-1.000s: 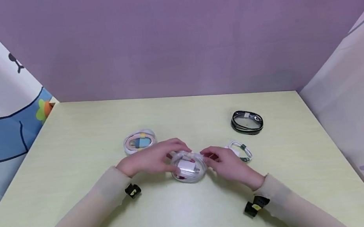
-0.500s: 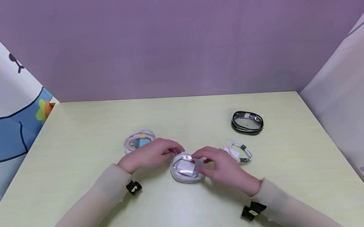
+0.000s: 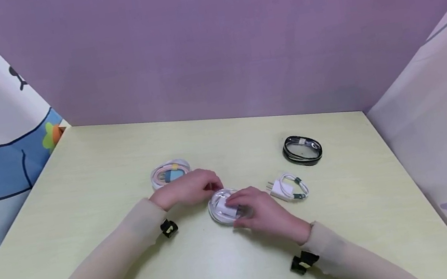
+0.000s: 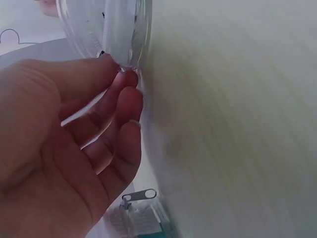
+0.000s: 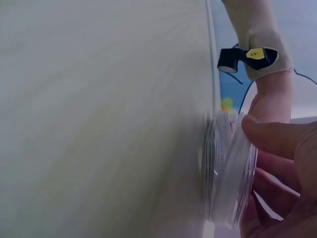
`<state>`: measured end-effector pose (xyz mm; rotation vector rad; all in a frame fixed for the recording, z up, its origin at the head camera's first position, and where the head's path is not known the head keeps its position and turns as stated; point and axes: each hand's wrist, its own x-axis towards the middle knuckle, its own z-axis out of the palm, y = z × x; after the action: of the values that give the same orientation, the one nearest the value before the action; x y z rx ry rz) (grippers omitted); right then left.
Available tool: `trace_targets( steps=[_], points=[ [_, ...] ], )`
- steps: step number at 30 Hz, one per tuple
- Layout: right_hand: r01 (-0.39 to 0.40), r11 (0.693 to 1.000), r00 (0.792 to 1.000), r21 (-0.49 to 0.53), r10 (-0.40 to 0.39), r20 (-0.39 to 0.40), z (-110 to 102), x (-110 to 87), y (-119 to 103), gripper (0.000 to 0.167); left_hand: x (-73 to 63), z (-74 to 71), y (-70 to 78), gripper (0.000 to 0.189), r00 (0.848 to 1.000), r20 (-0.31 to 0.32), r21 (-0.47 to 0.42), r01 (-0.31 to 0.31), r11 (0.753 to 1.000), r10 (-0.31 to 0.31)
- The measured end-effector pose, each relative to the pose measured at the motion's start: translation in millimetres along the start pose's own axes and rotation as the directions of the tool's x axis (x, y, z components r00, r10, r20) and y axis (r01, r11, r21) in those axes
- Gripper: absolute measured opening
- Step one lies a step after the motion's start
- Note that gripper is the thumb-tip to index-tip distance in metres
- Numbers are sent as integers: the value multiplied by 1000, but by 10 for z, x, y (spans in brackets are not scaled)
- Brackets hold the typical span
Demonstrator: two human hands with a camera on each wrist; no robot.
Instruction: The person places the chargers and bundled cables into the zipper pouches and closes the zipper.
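Observation:
A round clear case [image 3: 219, 211] with a white charger and cable inside lies at the middle of the table. My left hand [image 3: 191, 187] pinches its far left edge between thumb and fingertips; the left wrist view shows the thumb [image 4: 91, 74] at the clear rim. My right hand [image 3: 261, 214] grips the right side of the case, covering part of it. In the right wrist view, the right thumb [image 5: 277, 139] lies along the lid's edge and the fingers are behind it. The lid stands slightly apart from the base there.
Behind my left wrist lies another clear zip case [image 3: 170, 171] with a pink cable and blue plug. To the right are a white charger with a tied cable [image 3: 289, 187] and a coiled black cable [image 3: 302, 150]. A purple wall [image 3: 208, 44] borders the table's back.
My right hand has moved left from the case's right edge across its top, uncovering more of the white charger behind it. My left hand has shifted slightly, away from the case's left side.

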<state>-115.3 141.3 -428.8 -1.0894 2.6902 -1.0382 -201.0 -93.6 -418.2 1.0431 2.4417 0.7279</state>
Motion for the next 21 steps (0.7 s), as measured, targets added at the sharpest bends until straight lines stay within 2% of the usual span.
trace_targets(
  steps=[6,13,17,21],
  points=[
    [-35,997,999,-63,36,11,-42,59,26,46,66,14,6,10,998,-51,35,51,998,-49],
    [-144,987,989,-66,145,11,-138,145,132,43,151,3,6,12,990,-141,168,50,984,-26],
    [-119,992,992,-48,121,32,-163,150,158,40,163,-11,6,12,989,-143,195,53,979,-25],
    [-53,998,996,-38,56,69,-177,149,133,31,157,-34,15,11,991,-132,204,44,978,-17]
  ],
)
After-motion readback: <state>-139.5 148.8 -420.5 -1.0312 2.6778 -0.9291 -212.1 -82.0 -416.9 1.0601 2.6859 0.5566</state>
